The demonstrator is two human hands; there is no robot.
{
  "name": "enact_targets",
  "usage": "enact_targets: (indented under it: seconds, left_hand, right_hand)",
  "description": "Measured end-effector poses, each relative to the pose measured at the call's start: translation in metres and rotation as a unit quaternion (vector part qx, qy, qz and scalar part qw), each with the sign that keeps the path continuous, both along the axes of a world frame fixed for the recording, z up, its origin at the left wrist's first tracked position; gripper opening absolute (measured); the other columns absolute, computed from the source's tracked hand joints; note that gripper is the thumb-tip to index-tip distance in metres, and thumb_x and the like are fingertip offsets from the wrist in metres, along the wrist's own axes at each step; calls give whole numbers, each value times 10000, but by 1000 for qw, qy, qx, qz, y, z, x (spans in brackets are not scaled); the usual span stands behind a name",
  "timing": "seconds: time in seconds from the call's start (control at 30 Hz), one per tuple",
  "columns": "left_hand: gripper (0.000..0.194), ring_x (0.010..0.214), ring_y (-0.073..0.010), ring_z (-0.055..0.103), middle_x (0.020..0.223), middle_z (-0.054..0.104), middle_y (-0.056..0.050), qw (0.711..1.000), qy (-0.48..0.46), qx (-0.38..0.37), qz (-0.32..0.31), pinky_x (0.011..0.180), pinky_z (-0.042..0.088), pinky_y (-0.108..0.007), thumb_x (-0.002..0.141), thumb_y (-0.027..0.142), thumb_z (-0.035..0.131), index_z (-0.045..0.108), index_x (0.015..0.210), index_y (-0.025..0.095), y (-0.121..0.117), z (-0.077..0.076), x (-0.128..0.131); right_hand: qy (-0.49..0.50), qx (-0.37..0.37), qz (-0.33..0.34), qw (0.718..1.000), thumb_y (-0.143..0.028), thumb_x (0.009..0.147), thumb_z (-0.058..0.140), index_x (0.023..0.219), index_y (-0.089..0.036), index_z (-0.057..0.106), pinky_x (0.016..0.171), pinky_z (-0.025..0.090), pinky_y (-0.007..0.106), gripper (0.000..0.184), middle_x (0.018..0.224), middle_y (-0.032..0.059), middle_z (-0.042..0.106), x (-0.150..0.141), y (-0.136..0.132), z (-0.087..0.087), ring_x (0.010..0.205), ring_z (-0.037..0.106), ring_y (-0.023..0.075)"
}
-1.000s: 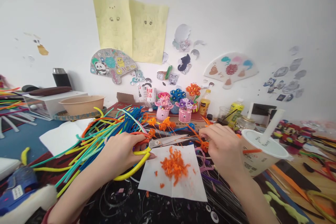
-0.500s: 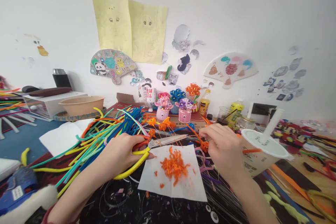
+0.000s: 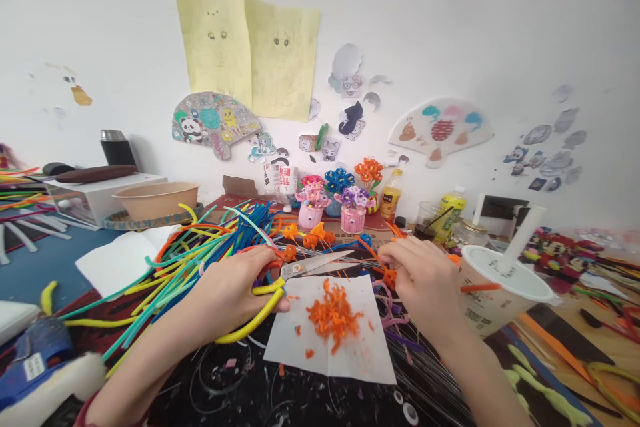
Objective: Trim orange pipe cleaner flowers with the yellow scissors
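My left hand (image 3: 227, 293) grips yellow-handled scissors (image 3: 295, 270), whose blades lie slightly apart and point right over a white paper sheet (image 3: 333, 340). A heap of orange pipe-cleaner clippings (image 3: 333, 312) lies on that sheet. My right hand (image 3: 417, 280) pinches a small orange pipe-cleaner piece (image 3: 390, 275) just right of the blade tips, fingers bent around it. A thick spread of coloured pipe cleaners (image 3: 200, 250) lies under and behind my left hand.
A lidded paper cup with a straw (image 3: 495, 290) stands right of my right hand. Small pipe-cleaner flower pots (image 3: 333, 203) and bottles line the wall. A paper bowl (image 3: 155, 199) sits at back left, a blue glue gun (image 3: 35, 357) at front left.
The scissors' blades have lifted and opened a little. My right hand has shifted slightly left and down with the orange piece. Little else has moved.
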State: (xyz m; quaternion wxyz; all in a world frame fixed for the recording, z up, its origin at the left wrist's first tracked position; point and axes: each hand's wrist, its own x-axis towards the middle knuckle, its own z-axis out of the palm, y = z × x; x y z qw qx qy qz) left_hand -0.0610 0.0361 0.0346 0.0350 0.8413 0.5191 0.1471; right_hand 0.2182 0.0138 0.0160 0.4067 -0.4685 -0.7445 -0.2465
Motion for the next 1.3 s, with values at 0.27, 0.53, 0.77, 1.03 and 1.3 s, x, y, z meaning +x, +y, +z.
enact_targets:
  seconds: [0.27, 0.53, 0.77, 1.03, 1.3]
  left_hand:
    - [459, 875, -246, 629, 963, 644, -30, 998, 1, 60, -28, 647, 418, -283, 702, 618, 656, 576, 904, 214, 1, -3, -2]
    - [494, 882, -257, 626, 982, 644, -48, 995, 0, 95, -24, 698, 447, -323, 724, 635, 629, 589, 952, 199, 3, -2, -9]
    - [487, 895, -251, 625, 985, 645, -45, 995, -3, 93, -24, 704, 450, -316, 724, 628, 637, 591, 942, 195, 3, 0, -11]
    - [505, 880, -251, 638, 966, 658, -36, 997, 9, 77, -29, 665, 442, -301, 711, 663, 631, 609, 916, 201, 2, -3, -4]
    - [511, 788, -222, 608, 908, 659, -35, 997, -13, 55, -48, 642, 402, -287, 740, 674, 595, 632, 897, 190, 5, -5, -4]
  right_hand:
    - [-1, 1, 7, 1000, 58, 687, 384, 637, -183, 531, 599, 299, 277, 287, 593, 4, 568, -1, 0, 0, 587, 428, 158]
    - [-3, 5, 3, 1000, 80, 659, 387, 658, -178, 549, 608, 315, 283, 305, 625, 8, 599, 2, 0, 0, 606, 465, 159]
    - [-21, 20, -7, 1000, 82, 635, 391, 659, -173, 570, 604, 317, 285, 312, 625, 12, 598, 0, -2, 0, 608, 474, 163]
    - [-26, 47, 9, 999, 82, 688, 392, 670, -169, 574, 598, 326, 282, 311, 625, 18, 604, -5, -3, 3, 615, 472, 165]
    - [41, 13, 36, 998, 23, 797, 435, 684, -177, 562, 633, 372, 278, 262, 630, 5, 611, -8, -5, 0, 618, 506, 156]
